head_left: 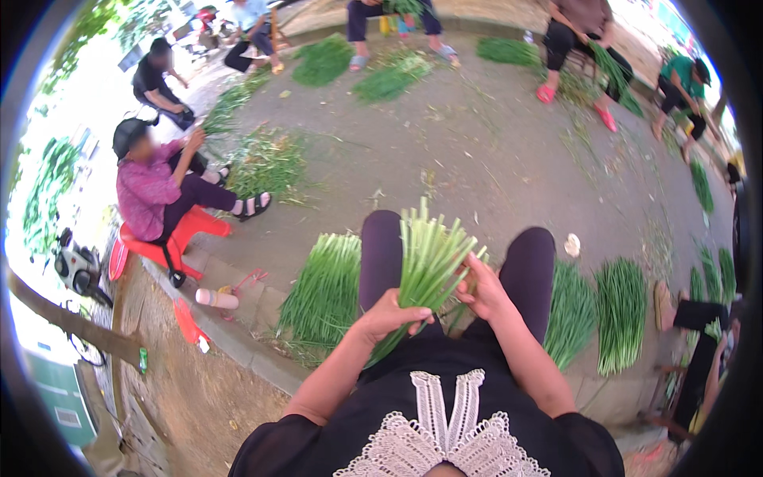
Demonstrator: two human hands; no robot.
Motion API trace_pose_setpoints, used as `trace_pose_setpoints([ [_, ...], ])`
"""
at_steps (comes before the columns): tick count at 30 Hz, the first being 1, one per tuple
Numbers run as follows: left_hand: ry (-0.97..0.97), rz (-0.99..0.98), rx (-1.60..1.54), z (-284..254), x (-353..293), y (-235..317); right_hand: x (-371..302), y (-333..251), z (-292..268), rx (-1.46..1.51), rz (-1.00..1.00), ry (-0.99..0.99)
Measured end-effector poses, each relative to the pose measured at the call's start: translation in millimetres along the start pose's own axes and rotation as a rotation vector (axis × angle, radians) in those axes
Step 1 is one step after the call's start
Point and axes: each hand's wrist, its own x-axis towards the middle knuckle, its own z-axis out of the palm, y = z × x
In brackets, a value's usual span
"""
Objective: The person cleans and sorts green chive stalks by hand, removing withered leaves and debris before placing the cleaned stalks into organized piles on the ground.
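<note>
A bunch of green chives (429, 254) stands over my lap, its pale cut ends up and its leaves trailing down between my thighs. My left hand (391, 315) is wrapped round the lower part of the bunch, thumb across the front. At the bunch's right edge, my right hand (482, 290) has its fingers curled and pinched on a few chive stalks; its fingertips are partly hidden. On the ground by my left leg lies a thick pile of chives (324, 286). Two more piles, one leafy (569, 314) and one neatly laid (621, 316), lie beyond my right leg.
To the left, a person in a purple top (149, 191) sits on a red stool (184, 238) beside loose greens (266, 167). A pink bottle (217, 299) stands near the curb (238, 350). Several other people sit around the paved ground (381, 151) with chive heaps (323, 60).
</note>
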Motion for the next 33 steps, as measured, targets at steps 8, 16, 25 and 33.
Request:
trace_pose_setpoints([
  [8, 0.143, 0.014, -0.003, 2, 9, -6, -8, -10, 1, 0.006, -0.081, 0.03],
  [16, 0.194, 0.024, 0.009, 1, 9, -10, 0, -18, -12, 0.042, -0.112, 0.174],
  [25, 0.225, 0.044, -0.057, -4, 8, -14, 8, -37, -50, 0.185, -0.333, 0.433],
  [33, 0.211, 0.087, -0.148, -11, 9, -17, -13, -6, -36, -0.06, -0.097, 0.233],
])
